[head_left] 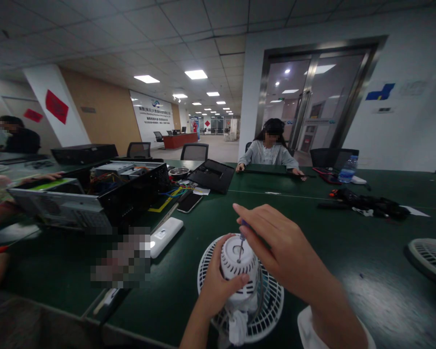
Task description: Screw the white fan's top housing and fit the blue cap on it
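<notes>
A white electric fan (239, 276) lies face down on the green table, its round grille (271, 310) underneath and its motor housing pointing up. My left hand (218, 286) is wrapped around the side of the housing, thumb in front. Above it, my right hand (272, 237) grips the purple handle of a small screwdriver (241, 237) between thumb and fingers, index finger extended. The screwdriver stands nearly upright, and its tip meets the top of the housing near a screw hole. Most of the handle is hidden by my fingers.
An opened computer case (105, 203) stands at left, with another person's hands beside it. A white power strip-like box (166, 236) and a phone (189, 203) lie left of the fan. Another grille (432, 254) is at right. Across the table (312, 228) a person sits near a bottle (348, 169).
</notes>
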{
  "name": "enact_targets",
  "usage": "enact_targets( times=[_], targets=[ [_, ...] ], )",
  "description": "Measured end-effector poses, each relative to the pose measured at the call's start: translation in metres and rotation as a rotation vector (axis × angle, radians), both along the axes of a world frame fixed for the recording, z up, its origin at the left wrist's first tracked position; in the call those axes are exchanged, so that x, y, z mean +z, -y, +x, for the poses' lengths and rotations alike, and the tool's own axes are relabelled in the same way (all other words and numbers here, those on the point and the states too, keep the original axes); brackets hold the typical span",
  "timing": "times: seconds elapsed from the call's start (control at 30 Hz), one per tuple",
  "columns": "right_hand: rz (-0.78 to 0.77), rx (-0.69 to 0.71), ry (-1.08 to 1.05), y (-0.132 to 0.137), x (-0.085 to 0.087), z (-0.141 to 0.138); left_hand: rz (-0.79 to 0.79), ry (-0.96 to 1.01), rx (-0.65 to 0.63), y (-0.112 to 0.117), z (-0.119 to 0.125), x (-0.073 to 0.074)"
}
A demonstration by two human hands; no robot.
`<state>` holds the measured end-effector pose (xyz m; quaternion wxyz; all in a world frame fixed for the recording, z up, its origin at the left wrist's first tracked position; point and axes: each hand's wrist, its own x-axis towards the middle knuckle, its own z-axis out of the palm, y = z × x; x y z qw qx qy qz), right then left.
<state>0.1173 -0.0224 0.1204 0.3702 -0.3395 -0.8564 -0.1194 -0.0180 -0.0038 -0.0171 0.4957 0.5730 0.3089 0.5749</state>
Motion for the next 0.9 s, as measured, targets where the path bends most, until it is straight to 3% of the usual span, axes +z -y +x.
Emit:
enact_targets(
  times=[0.13, 0.37, 0.63, 0.9],
  targets=[
    [0.012, 0.04, -0.018, 0.0014, 0.0003, -0.0008, -0.008, 0.0, -0.005, -0.0003, -0.0002, -0.0003],
    [0.039, -0.066, -0.008, -0.0016, -0.0017, -0.0047, -0.013, -0.03, 0.029, -0.0011, -0.0008, -0.0023],
    [-0.072, 0.121, -0.048, 0.0029, -0.0004, 0.0003, -0.014, 0.003, -0.022, 0.0011, 0.0001, 0.0006],
    [0.056, -0.015, -0.059, -0.0019, -0.0012, -0.005, -0.007, 0.004, 0.001, 0.0005, 0.0008, 0.0]
  ],
)
